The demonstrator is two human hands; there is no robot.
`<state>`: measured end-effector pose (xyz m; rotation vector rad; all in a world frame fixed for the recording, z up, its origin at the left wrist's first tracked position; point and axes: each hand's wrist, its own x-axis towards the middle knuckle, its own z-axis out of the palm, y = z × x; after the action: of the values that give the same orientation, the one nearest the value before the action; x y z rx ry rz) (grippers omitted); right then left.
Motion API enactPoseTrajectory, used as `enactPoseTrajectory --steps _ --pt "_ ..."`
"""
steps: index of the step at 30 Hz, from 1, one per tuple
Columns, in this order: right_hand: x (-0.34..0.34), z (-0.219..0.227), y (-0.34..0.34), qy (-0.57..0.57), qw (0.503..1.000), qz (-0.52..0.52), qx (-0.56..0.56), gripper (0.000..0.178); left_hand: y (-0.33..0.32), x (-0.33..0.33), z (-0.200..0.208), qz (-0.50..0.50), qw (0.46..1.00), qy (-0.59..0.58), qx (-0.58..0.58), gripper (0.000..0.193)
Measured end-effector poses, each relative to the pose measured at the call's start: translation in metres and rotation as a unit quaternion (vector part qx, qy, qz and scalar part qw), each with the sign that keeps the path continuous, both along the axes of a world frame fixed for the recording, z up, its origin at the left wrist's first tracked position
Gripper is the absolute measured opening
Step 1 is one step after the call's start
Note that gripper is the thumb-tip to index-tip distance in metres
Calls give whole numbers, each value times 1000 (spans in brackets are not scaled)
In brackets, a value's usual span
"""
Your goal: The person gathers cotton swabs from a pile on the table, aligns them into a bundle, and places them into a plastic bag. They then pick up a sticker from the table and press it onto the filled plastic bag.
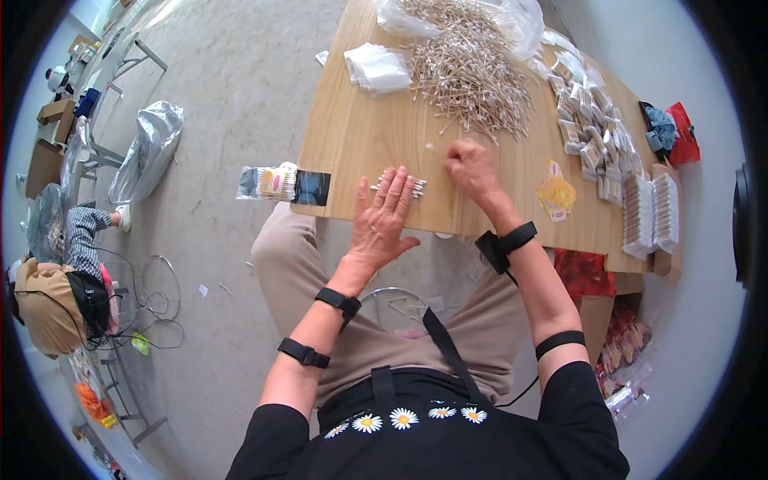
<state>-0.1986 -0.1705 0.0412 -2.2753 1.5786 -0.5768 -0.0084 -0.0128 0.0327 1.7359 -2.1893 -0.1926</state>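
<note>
My left hand point(378, 224) lies flat, fingers stretched out, over a small row of cotton swabs point(418, 187) near the front edge of the wooden table point(368, 132). White swab tips show on both sides of the fingers. To its right, my right hand point(474, 170) is closed over the tabletop, fingers curled in; whatever it may hold is hidden. Beyond both hands spreads a big loose heap of cotton swabs point(472, 76). Left of my left hand, a clear packet of swabs point(276, 183) with a yellow label sits at the table edge beside a dark strip point(313, 188).
Yellow printed cards point(556, 192) lie right of my right hand. Several filled swab packets point(592, 132) are piled along the right side, near stacked packs point(651, 212). Folded clear bags point(378, 68) lie at the far left. Another person point(60, 296) sits at left.
</note>
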Motion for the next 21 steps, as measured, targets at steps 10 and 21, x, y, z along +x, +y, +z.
enactPoseTrajectory --steps 10,21 --pt "20 -1 18 -91 995 5 30 9 -1 -1 2 -3 1000 8 -4 126" --pt "33 -1 46 -99 993 40 -45 10 1 2 5 -19 999 24 -9 127"
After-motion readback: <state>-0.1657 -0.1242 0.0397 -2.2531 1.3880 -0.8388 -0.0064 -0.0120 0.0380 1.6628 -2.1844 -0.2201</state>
